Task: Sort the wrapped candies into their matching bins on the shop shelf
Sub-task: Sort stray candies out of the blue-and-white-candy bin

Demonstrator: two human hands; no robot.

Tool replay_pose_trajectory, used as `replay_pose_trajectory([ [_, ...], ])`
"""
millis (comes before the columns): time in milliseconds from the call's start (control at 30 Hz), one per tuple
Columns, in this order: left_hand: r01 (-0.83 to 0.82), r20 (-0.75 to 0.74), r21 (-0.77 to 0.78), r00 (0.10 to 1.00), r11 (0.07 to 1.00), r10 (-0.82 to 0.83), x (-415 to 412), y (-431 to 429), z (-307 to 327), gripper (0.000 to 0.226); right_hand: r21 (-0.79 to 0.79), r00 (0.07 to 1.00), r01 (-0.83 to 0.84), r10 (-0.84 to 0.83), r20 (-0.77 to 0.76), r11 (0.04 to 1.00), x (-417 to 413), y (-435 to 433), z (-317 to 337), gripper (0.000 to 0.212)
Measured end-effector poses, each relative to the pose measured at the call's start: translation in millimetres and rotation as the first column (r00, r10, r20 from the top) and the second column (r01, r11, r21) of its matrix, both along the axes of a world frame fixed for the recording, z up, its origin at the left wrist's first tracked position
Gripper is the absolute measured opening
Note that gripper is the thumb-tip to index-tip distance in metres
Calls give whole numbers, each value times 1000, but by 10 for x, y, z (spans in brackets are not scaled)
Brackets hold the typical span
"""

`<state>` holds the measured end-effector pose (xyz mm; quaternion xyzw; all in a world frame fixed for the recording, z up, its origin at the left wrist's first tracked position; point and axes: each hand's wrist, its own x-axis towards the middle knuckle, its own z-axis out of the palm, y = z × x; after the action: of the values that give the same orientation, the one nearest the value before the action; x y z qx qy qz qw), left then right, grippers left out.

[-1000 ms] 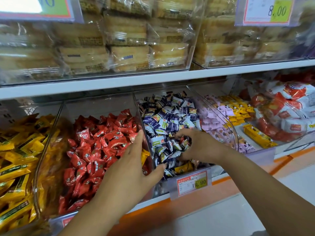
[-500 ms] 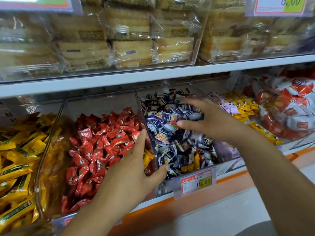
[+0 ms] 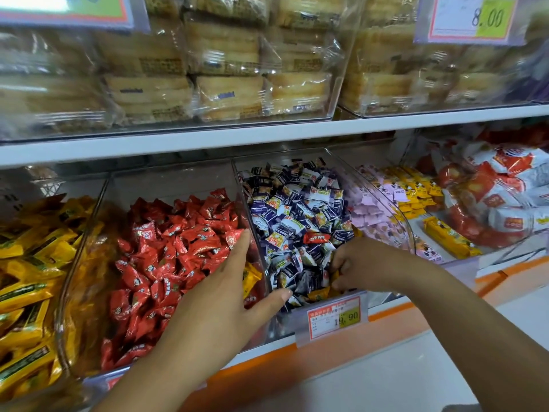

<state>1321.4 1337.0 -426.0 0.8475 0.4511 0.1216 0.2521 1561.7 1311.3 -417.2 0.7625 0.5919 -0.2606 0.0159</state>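
Left hand [image 3: 214, 301]: lies flat, fingers straight, bracing the blue-candy bin [image 3: 398, 215].
Right hand [image 3: 356, 266]: pinches a stray yellow candy [image 3: 322, 292]; I judge it misplaced.

upper shelf price tag [image 3: 472, 19] 8.00, bin price tag [image 3: 335, 318] 19.90

Two hands at the candy bins.
The left hand [image 3: 219, 295] lies flat, fingers straight, on the clear wall [image 3: 252, 233] between the red candies [image 3: 166, 257] and the blue-and-white candies [image 3: 297, 209]. The right hand [image 3: 353, 267] pinches a yellow candy [image 3: 335, 279] at the front of the blue-and-white pile. One stray red candy [image 3: 316, 237] lies on that pile.
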Motion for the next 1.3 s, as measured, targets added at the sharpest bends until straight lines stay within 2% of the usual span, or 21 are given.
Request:
replay_pose_trajectory([
  [133,-8,68,-26,998,1000,10,2,-32,65,92,17,999,12,-11,-32,1000,52,-10,19,9],
  [267,-7,170,-22,985,1000,10,-10,-18,68,81,154,989,82,-61,-137,985,102,-76,94,13],
  [400,43,313,35,948,998,-51,-46,33,-51,59,339,991,102,-68,-111,935,52,-199,269,12],
  [500,44,424,77,903,996,-73,-34,38,-30,39,492,943,241,-81,-323,837,-23,-279,412,11],
  [600,34,461,150,882,988,-101,-21,4,63,26,506,863,286,11,-505,814,-229,-302,480,7],
  [667,63,414,169,901,984,-129,-5,-18,114,30,510,803,247,120,-584,824,-431,-302,458,9],
  [733,70,353,179,927,981,-130,7,-25,115,55,520,762,197,204,-615,831,-591,-293,427,10],
  [800,54,311,213,943,976,-120,12,-26,86,64,479,743,178,202,-638,860,-595,-274,422,12],
  [833,48,313,219,943,974,-117,4,-29,79,61,437,757,169,167,-631,884,-535,-262,428,13],
  [867,34,333,213,937,976,-105,-10,-32,78,57,394,811,146,118,-572,907,-450,-249,432,12],
  [933,7,398,180,914,984,-79,-68,-32,101,48,292,958,34,52,-283,956,-272,-220,399,5],
  [1000,-24,439,149,897,989,-45,-123,-15,124,37,147,996,-48,58,-62,988,-181,-181,299,9],
  [1133,-58,481,54,876,997,25,-135,23,128,22,4,998,-66,66,-22,998,-179,-77,123,16],
  [1300,-42,535,-65,842,997,70,-101,53,109,22,21,999,-40,41,-25,999,-155,-70,116,19],
])
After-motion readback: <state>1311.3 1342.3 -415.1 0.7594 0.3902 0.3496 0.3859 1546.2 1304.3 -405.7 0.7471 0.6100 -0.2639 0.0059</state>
